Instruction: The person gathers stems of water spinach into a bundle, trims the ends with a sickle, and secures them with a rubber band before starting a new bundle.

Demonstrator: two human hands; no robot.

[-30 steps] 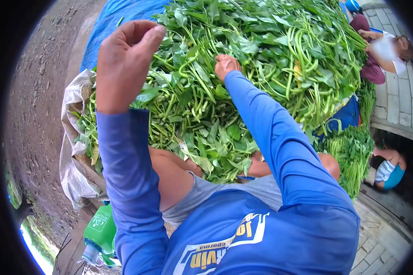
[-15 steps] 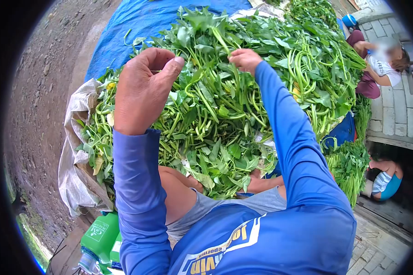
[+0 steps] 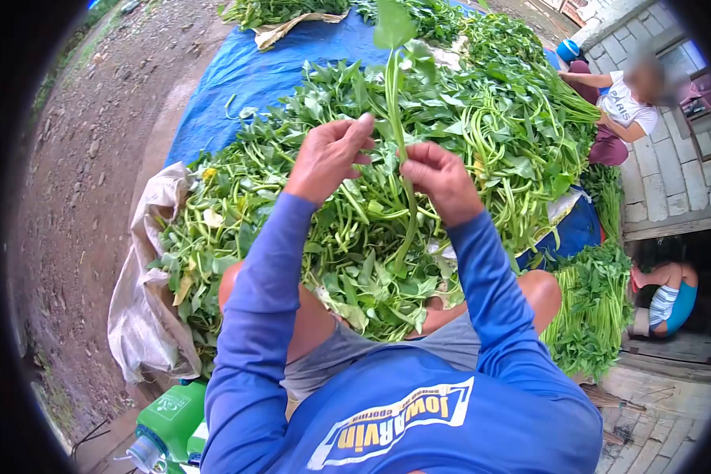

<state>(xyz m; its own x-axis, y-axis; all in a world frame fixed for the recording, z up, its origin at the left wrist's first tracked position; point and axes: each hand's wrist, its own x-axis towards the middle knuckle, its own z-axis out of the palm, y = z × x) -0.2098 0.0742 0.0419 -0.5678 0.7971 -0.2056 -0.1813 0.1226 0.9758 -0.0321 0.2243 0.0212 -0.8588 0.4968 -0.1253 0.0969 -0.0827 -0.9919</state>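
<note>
A long green stalk of leafy greens (image 3: 395, 103), looking like water spinach, stands nearly upright, with its leaves at the top and its stem hanging below. My right hand (image 3: 442, 178) pinches this stem between thumb and fingers. To its left, my left hand (image 3: 329, 158) is half curled, its thumb apart from the fingers and nothing seen in it. Under both hands spreads a large heap of the same greens (image 3: 355, 209), a tangle of stems and leaves reaching down to my legs.
A blue tarp (image 3: 253, 79) lies under the heap, with a pale woven sack (image 3: 154, 292) at its left edge. Green jugs (image 3: 170, 415) stand at lower left. Bundled greens (image 3: 584, 308) lie at right. One person (image 3: 628, 107) sits far right; another (image 3: 671, 300) is partly visible below.
My right hand has drawn back toward me, now with a stalk raised in front. My left hand has moved away from my head, to the right, beside the stalk. The view has tilted upward.
</note>
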